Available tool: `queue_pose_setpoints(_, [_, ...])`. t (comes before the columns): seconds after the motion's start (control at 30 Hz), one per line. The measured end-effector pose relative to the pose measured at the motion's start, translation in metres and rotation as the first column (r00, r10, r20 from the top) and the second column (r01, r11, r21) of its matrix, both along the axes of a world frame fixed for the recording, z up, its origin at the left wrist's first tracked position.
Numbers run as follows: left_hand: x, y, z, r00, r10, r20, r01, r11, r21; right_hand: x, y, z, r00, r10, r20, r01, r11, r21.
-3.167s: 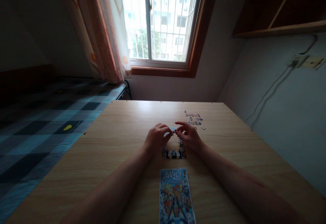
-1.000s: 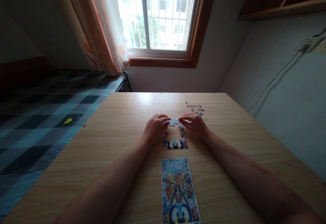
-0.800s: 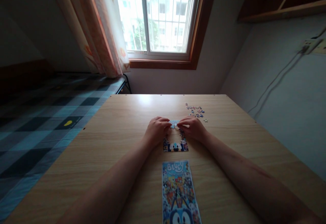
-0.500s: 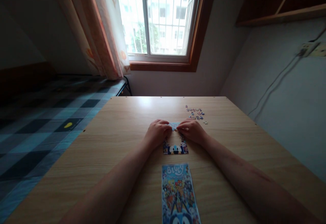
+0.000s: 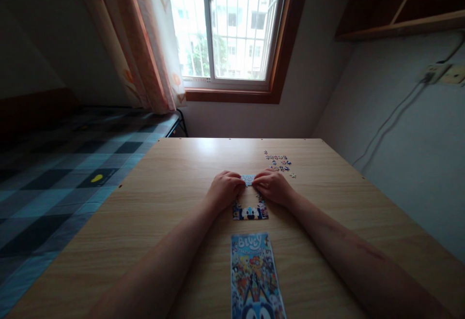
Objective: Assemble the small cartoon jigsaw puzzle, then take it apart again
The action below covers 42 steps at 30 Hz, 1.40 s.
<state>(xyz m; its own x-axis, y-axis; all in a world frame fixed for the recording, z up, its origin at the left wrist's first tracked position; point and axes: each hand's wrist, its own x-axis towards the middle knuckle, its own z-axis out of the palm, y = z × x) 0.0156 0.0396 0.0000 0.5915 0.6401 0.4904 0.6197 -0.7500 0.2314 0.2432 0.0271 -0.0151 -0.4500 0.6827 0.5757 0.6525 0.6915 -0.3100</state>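
Note:
A small, partly built jigsaw puzzle (image 5: pixel 250 211) lies mid-table, only its border joined around a bare middle. My left hand (image 5: pixel 224 190) rests on the puzzle's left side, fingers curled and pressed onto the top edge strip (image 5: pixel 248 179). My right hand (image 5: pixel 274 186) mirrors it on the right side, fingertips pinched down on the same strip. The two sets of fingertips almost meet over the strip. A colourful reference picture card (image 5: pixel 255 278) lies flat just below the puzzle, near me.
Several loose puzzle pieces (image 5: pixel 279 162) are scattered beyond my right hand. The wooden table (image 5: pixel 167 198) ends at a wall on the right. A bed with a checked cover (image 5: pixel 54 178) is on the left, a window (image 5: pixel 227 28) and curtain (image 5: pixel 145 43) behind.
Both hands closed in and dropped onto the puzzle's top edge; the fingertips were slightly raised and apart before and now press down on the strip. The camera tilted a little.

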Motion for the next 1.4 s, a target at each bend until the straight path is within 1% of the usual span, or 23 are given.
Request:
queue_pose_setpoints(0.2, [0.001,-0.001,0.001,1.0,0.009,-0.028,-0.008,1.0,0.011,-0.002,0.0,-0.001,0.999,-0.033,-0.012,0.032,0.999,-0.015])
queue_pose_setpoints(0.3, [0.001,-0.001,0.0,0.999,0.043,-0.026,-0.043,0.999,0.009,-0.001,0.0,0.0,0.997,-0.047,-0.068,0.047,0.999,0.004])
queue_pose_setpoints(0.37, [0.0,-0.001,-0.002,0.998,0.068,-0.006,-0.068,0.998,0.012,0.001,0.0,0.002,0.985,-0.085,-0.151,0.092,0.995,0.041])
queue_pose_setpoints(0.43, [0.0,0.0,-0.003,0.997,0.081,0.016,-0.081,0.997,0.012,0.003,0.002,0.003,0.961,-0.145,-0.235,0.166,0.983,0.074])
queue_pose_setpoints(0.53, [0.0,0.0,-0.004,0.994,0.099,0.053,-0.1,0.995,0.006,0.007,0.004,0.001,0.942,-0.2,-0.269,0.23,0.969,0.086])
queue_pose_setpoints(0.63, [-0.001,0.003,-0.004,0.981,0.159,0.114,-0.158,0.987,-0.018,0.006,0.005,-0.002,0.963,-0.178,-0.201,0.196,0.978,0.071])
queue_pose_setpoints(0.77, [-0.007,0.009,-0.004,0.933,0.271,0.235,-0.253,0.962,-0.107,0.002,0.005,-0.006,0.986,-0.126,-0.105,0.132,0.99,0.05])
queue_pose_setpoints(0.9, [-0.009,0.012,-0.003,0.917,0.302,0.262,-0.267,0.95,-0.162,0.0,0.007,-0.008,0.992,-0.121,-0.032,0.121,0.993,0.001])
queue_pose_setpoints(1.0, [-0.008,0.011,-0.002,0.918,0.306,0.252,-0.268,0.947,-0.174,0.001,0.008,-0.008,0.991,-0.131,-0.042,0.13,0.991,-0.028])
queue_pose_setpoints(1.13, [-0.008,0.012,-0.003,0.923,0.292,0.249,-0.26,0.953,-0.153,-0.001,0.005,-0.006,0.975,-0.135,-0.178,0.138,0.99,0.004])
queue_pose_setpoints(1.23, [-0.01,0.015,-0.006,0.928,0.279,0.246,-0.25,0.958,-0.142,-0.004,0.003,-0.002,0.937,-0.159,-0.312,0.174,0.984,0.022])
queue_pose_setpoints(1.3, [-0.011,0.016,-0.007,0.929,0.283,0.241,-0.25,0.955,-0.157,-0.002,0.005,0.003,0.881,-0.202,-0.428,0.225,0.974,0.003])
queue_pose_setpoints(1.33, [-0.011,0.016,-0.006,0.929,0.288,0.231,-0.253,0.952,-0.17,0.001,0.008,0.007,0.836,-0.232,-0.497,0.258,0.966,-0.018])
queue_pose_setpoints(1.4, [-0.011,0.016,-0.005,0.932,0.302,0.199,-0.264,0.944,-0.197,0.013,0.018,0.016,0.711,-0.299,-0.637,0.327,0.942,-0.078])
